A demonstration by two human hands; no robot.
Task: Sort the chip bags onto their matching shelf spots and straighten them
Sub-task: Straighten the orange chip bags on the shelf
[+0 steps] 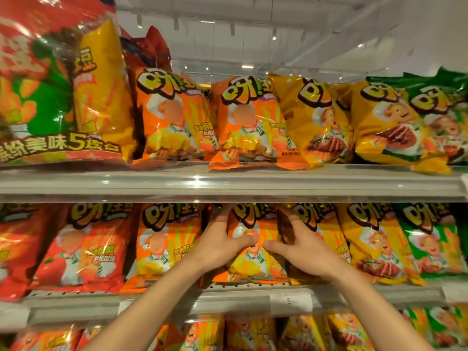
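An orange chip bag [253, 262] stands upright in the middle of the second shelf [228, 297]. My left hand [217, 241] grips its left edge, thumb across the front. My right hand [301, 244] grips its right edge, fingers wedged between it and the yellow bag [329, 239] beside it. Another orange bag [164, 244] stands to the left, then red bags [83, 249]. Yellow bags [374, 241] and green bags [435, 239] stand to the right.
The upper shelf [228, 183] carries a large multipack [58, 84] at left, then orange bags [248, 122], yellow bags [319, 120] and green bags [440, 110]. A price tag [290, 301] sits on the second shelf's rail. More bags [228, 333] fill the shelf below.
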